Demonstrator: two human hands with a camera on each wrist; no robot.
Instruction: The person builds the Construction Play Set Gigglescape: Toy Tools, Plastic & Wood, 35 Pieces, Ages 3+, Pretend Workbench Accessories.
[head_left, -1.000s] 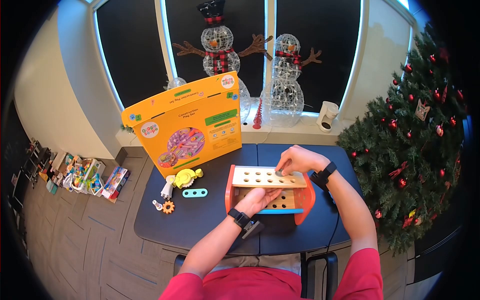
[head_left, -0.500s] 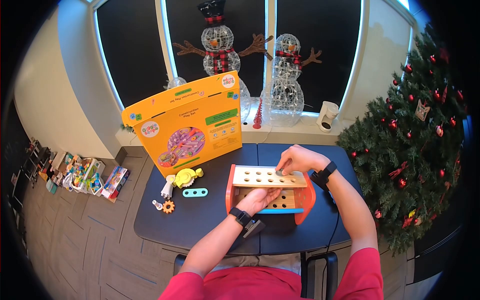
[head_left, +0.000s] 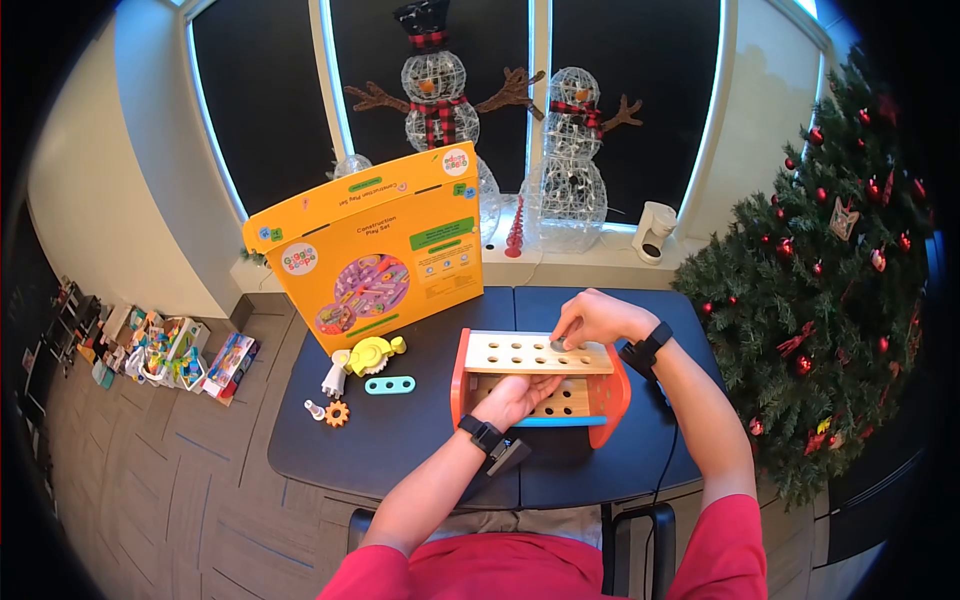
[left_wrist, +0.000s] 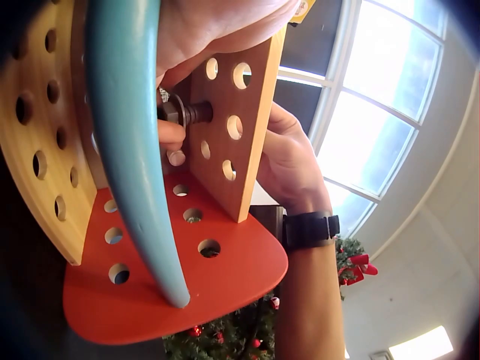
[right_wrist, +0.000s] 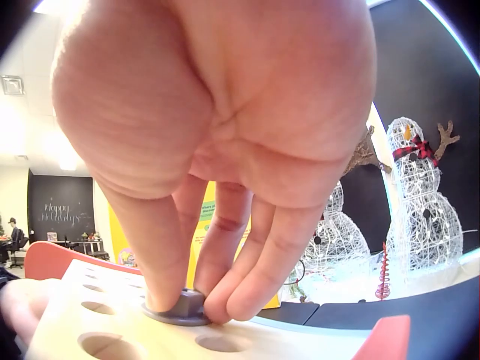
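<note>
A toy workbench with red end panels (head_left: pixel 461 385) and a blue front bar (head_left: pixel 560 422) stands on the table. My right hand (head_left: pixel 608 320) is over its pale perforated top board (head_left: pixel 500 341), thumb and fingertips pinching a grey hex bolt head (right_wrist: pixel 185 306) that sits against the board. The bolt's threaded shaft (left_wrist: pixel 199 112) sticks out of the board's underside. My left hand (head_left: pixel 514 397) reaches in beneath the board from the front, and its fingers (left_wrist: pixel 172 133) pinch a dark nut (left_wrist: pixel 173 112) at that shaft. Part of the left fingers is hidden by the blue bar.
Left of the workbench lie a teal strip with holes (head_left: pixel 390 386), a yellow toy saw (head_left: pixel 368 356), an orange gear (head_left: pixel 337 414) and a small grey-white peg (head_left: pixel 315 410). A tall yellow box (head_left: pixel 400 220) stands behind them. A cable (head_left: pixel 668 460) hangs over the table's front right.
</note>
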